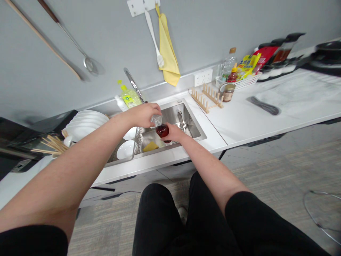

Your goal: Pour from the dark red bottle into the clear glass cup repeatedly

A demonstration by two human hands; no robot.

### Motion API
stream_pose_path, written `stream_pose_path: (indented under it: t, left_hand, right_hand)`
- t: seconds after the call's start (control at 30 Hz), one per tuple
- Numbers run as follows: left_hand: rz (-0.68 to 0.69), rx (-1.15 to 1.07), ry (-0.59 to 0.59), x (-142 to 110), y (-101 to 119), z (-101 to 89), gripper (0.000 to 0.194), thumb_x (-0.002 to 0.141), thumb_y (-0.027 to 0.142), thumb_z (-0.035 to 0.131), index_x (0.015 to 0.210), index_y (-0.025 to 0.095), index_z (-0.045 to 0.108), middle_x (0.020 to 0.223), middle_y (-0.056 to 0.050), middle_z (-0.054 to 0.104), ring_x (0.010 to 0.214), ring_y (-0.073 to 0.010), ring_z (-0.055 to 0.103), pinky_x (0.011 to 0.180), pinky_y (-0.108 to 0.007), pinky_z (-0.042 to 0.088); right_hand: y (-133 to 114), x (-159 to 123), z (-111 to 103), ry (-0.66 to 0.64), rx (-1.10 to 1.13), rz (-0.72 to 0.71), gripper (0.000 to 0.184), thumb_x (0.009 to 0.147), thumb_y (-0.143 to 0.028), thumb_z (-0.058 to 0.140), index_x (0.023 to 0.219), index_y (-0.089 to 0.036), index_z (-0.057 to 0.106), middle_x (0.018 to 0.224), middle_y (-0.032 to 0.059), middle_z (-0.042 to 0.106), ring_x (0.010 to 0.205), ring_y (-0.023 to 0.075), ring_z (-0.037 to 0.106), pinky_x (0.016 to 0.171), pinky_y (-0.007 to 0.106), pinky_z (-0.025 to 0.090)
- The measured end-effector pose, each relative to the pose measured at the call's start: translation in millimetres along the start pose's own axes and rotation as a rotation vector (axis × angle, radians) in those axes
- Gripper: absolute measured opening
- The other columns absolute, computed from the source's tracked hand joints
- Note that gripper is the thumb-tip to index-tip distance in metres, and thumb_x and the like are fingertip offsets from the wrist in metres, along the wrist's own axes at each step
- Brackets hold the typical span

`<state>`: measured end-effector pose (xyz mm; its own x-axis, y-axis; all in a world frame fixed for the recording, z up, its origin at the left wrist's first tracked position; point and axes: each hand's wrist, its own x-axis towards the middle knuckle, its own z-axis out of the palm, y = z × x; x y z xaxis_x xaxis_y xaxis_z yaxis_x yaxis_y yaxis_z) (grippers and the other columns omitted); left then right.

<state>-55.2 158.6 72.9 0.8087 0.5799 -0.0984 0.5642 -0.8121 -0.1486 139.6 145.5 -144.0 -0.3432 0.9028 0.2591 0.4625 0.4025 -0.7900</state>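
Observation:
Over the sink (197, 124), my left hand (147, 114) is closed on a clear, see-through piece (156, 120); whether it is glass or plastic, I cannot tell. Just below and to its right, my right hand (173, 132) grips a dark red, shiny rounded container (162, 130). The clear piece is at or against the top of the red container; the exact contact is hidden. Beneath them in the basin lies a yellow sponge (150, 146). A white bowl (125, 150) sits in the wire rack just left of it.
Stacked white plates (85, 124) and chopsticks (53, 144) stand at left. Behind the sink are a faucet (133, 83) and a soap bottle (129, 97). A wooden rack (206, 99), a jar (228, 93) and a dark long object (264, 105) occupy the right counter.

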Motion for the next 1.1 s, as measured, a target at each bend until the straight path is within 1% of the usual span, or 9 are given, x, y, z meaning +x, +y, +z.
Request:
stream_pose_path:
  t: [0.2,0.37,0.47,0.63,0.73,0.8,0.9,1.0,1.1]
  left_hand:
    - [-0.050,-0.066,0.059,-9,-3,4.7,0.065,0.082,0.039,0.081,0.147,0.028,0.080,0.146,-0.009,0.072,0.132,-0.0328,0.072,0.121,-0.045,0.056]
    - [-0.075,-0.181,0.163,-23,-9,19.0,0.063,0.084,0.045,0.082,0.144,0.026,0.082,0.148,-0.011,0.072,0.133,-0.0346,0.072,0.123,-0.050,0.056]
    - [-0.106,-0.243,0.235,-31,-14,31.5,0.063,0.084,0.049,0.084,0.143,0.026,0.083,0.149,-0.012,0.071,0.135,-0.0358,0.070,0.125,-0.053,0.055]
    - [-0.193,-0.335,0.352,-46,-17,55.0,0.064,0.086,0.054,0.086,0.144,0.027,0.082,0.149,-0.013,0.071,0.138,-0.0349,0.069,0.128,-0.056,0.054]
    - [-0.256,-0.407,0.432,-56,-12,75.3,0.065,0.089,0.054,0.086,0.146,0.024,0.079,0.149,-0.016,0.070,0.138,-0.0338,0.069,0.124,-0.056,0.058]
    - [-0.279,-0.515,0.507,-60,-10,91.8,0.066,0.090,0.056,0.085,0.146,0.022,0.078,0.149,-0.017,0.069,0.136,-0.0330,0.070,0.119,-0.056,0.061]
    - [-0.296,-0.711,0.643,-62,-11,115.1,0.068,0.085,0.059,0.092,0.140,0.022,0.081,0.147,-0.017,0.069,0.134,-0.0332,0.071,0.115,-0.057,0.064]
    - [-0.308,-0.827,0.761,-61,-18,128.9,0.069,0.076,0.058,0.101,0.133,0.023,0.084,0.142,-0.015,0.071,0.128,-0.0330,0.072,0.113,-0.059,0.065]
    - [-0.303,-0.851,0.772,-62,-24,132.2,0.067,0.074,0.053,0.104,0.131,0.024,0.086,0.140,-0.014,0.072,0.121,-0.0315,0.074,0.112,-0.059,0.065]
  right_hand:
    - [2,1,0,0.000,0.022,0.000,0.074,0.067,-0.037,0.106,0.132,-0.027,0.071,0.123,0.0062,0.085,0.114,0.0357,0.082,0.100,0.047,0.065]
    - [0,0,0,-0.003,0.021,0.001,0.073,0.068,-0.037,0.106,0.131,-0.026,0.071,0.124,0.0069,0.085,0.116,0.0348,0.082,0.101,0.046,0.064]
    - [0,0,0,-0.018,0.030,-0.002,0.076,0.068,-0.037,0.106,0.134,-0.025,0.070,0.126,0.0077,0.085,0.118,0.0338,0.082,0.102,0.045,0.063]
    - [2,2,2,-0.010,0.015,-0.021,0.076,0.068,-0.039,0.107,0.133,-0.024,0.070,0.127,0.0090,0.085,0.118,0.0355,0.081,0.103,0.048,0.063]
    - [5,3,3,-0.010,0.021,-0.032,0.076,0.068,-0.039,0.107,0.133,-0.026,0.070,0.128,0.0079,0.085,0.118,0.0344,0.082,0.103,0.046,0.063]
    - [6,3,4,-0.018,0.021,-0.026,0.076,0.068,-0.039,0.107,0.133,-0.025,0.070,0.127,0.0071,0.085,0.116,0.0335,0.082,0.102,0.045,0.063]
    - [9,4,6,-0.025,0.022,-0.032,0.077,0.067,-0.039,0.108,0.133,-0.025,0.071,0.125,0.0069,0.085,0.115,0.0331,0.082,0.100,0.044,0.064]
    - [12,5,8,-0.025,0.041,-0.047,0.078,0.066,-0.040,0.108,0.134,-0.025,0.071,0.125,0.0068,0.085,0.115,0.0330,0.082,0.101,0.045,0.064]
    - [16,7,10,-0.023,0.054,-0.043,0.080,0.065,-0.039,0.108,0.135,-0.026,0.072,0.123,0.0056,0.086,0.113,0.0326,0.082,0.101,0.046,0.064]
